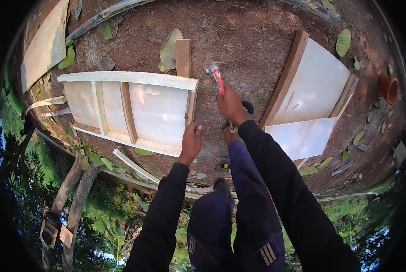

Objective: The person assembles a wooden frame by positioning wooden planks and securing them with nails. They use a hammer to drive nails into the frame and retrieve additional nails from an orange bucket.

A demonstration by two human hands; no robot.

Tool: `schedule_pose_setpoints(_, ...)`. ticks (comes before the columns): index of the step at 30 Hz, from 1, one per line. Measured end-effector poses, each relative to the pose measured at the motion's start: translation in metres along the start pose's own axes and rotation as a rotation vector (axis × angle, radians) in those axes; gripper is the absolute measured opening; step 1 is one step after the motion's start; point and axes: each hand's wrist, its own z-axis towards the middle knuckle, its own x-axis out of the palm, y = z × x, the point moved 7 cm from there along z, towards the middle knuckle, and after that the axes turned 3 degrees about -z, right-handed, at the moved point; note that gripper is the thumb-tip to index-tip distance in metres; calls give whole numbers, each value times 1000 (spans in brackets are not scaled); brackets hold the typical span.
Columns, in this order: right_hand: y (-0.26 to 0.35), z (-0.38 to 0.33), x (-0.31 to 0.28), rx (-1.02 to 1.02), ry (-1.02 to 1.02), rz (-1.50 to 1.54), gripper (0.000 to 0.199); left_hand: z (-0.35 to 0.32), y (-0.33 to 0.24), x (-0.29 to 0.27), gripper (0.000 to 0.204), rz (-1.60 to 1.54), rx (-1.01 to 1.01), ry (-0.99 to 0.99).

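My right hand is wrapped round a claw hammer with a red handle; its metal head is raised, pointing away from me. My left hand is at the near right corner of a wooden frame, beside its end piece. The left fingers are curled together, and whatever they pinch is too small to make out. Pale slats and a brown crosspiece divide the frame, with light sheet panels behind them. A brown board juts out beyond the frame's far right corner.
To the right lies another panel assembly with a brown edge board. A plywood sheet lies far left, a loose pale strip nearer. A yellow-and-black tape measure lies near my foot. A terracotta pot rests at right.
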Motion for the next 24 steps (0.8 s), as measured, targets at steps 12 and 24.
schedule_pose_setpoints(12, 131, 188, 17, -623, -178, -226, 20, 164, 15, -50, 41, -716, -583, -248)
schedule_pose_setpoints(24, 114, 183, 30, -529, -39, -66, 20, 177, 21, -68, 33, -626, -498, -300)
